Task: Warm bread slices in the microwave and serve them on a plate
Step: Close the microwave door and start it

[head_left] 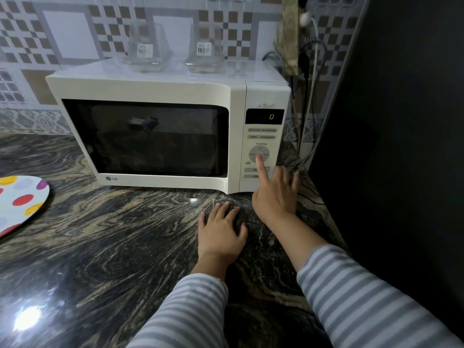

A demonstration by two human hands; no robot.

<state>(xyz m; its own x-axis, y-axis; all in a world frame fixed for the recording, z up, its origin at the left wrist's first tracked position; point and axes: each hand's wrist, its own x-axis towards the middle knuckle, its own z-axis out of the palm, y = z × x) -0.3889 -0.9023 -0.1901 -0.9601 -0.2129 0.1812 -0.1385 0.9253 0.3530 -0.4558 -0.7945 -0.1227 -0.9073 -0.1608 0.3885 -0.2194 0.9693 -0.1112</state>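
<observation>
A white microwave stands at the back of the dark marbled counter with its door closed and its window dark; the inside is not visible. Its display reads 0. My right hand points its index finger onto the round dial pad of the control panel, with the other fingers loosely spread. My left hand lies flat, palm down, on the counter in front of the microwave's right corner and holds nothing. A white plate with coloured dots lies at the left edge. No bread is visible.
Two clear glass containers stand on top of the microwave. Cables hang down the tiled wall to its right. A tall dark surface closes off the right side.
</observation>
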